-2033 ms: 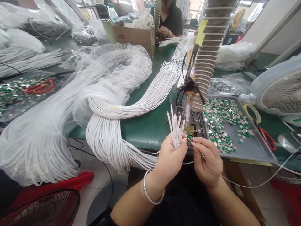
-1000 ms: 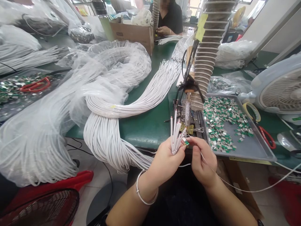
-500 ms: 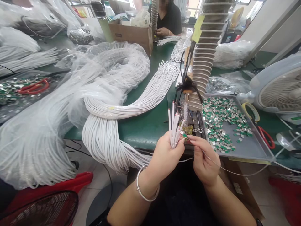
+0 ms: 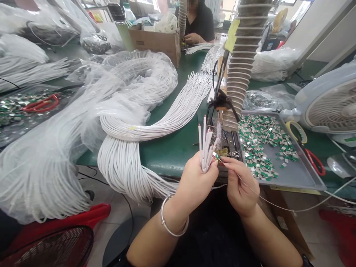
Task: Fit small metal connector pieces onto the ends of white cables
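Note:
My left hand (image 4: 198, 181) is closed around a bunch of white cables (image 4: 206, 148), their stripped ends pointing up. At its thumb tip sits a small green and silver connector (image 4: 217, 157). My right hand (image 4: 243, 185) pinches a thin wire, apparently solder wire (image 4: 275, 205), which trails off to the right; its tip meets the connector, though the exact contact is too small to make out. Just above both hands, a soldering iron (image 4: 220, 116) is fixed upright, tip down, over a yellowish pad (image 4: 223, 152).
A grey tray (image 4: 303, 174) of small green and silver connectors lies right, beside red-handled scissors (image 4: 314, 161) and a fan (image 4: 330, 100). A ribbed hose (image 4: 244, 55) hangs behind the iron. White cable bundles (image 4: 155, 129) cover the left. A person (image 4: 198, 22) sits opposite.
Both hands have shifted slightly up and left, bringing the connector a little nearer the iron. The wire's trailing part has swung slightly at the right. Both grips are unchanged.

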`<action>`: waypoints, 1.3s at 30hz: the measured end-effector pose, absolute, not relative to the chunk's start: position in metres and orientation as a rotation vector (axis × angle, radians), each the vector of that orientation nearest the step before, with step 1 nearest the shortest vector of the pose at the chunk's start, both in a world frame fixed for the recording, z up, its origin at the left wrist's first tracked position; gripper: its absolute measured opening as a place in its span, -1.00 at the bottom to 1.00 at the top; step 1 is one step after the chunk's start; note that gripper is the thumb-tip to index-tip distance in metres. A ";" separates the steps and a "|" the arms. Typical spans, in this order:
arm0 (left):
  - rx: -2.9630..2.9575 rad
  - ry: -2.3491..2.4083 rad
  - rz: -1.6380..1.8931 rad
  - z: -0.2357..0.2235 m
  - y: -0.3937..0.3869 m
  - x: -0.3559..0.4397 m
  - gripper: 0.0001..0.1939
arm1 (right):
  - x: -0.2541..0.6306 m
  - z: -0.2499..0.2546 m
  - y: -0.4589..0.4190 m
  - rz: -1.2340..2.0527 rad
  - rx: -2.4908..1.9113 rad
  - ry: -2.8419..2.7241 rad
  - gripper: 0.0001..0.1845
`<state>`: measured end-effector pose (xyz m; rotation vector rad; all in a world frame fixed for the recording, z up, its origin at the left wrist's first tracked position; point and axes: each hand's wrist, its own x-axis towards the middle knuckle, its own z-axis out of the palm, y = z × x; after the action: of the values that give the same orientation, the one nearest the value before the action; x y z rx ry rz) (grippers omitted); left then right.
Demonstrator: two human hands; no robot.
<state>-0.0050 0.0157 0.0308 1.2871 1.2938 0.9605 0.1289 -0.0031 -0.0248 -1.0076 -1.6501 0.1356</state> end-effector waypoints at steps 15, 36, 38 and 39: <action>1.315 1.290 1.008 0.033 0.012 -0.006 -0.93 | 0.127 -0.020 -0.002 0.091 -1.006 -1.651 -0.73; 1.323 1.091 0.911 -0.002 -0.010 -0.015 -0.67 | 0.131 -0.027 -0.022 0.223 -0.975 -1.759 -0.70; 1.233 1.146 0.966 -0.008 -0.012 -0.019 -0.64 | 0.134 -0.028 -0.026 0.259 -0.992 -1.761 -0.70; 1.195 1.165 0.991 -0.010 -0.012 -0.021 -0.64 | 0.136 -0.028 -0.028 0.272 -1.007 -1.759 -0.70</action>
<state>-0.0211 -0.0122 -0.0104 1.1953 1.1650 0.9908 0.1362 -0.0281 -0.0283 -1.0068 -1.7586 0.2721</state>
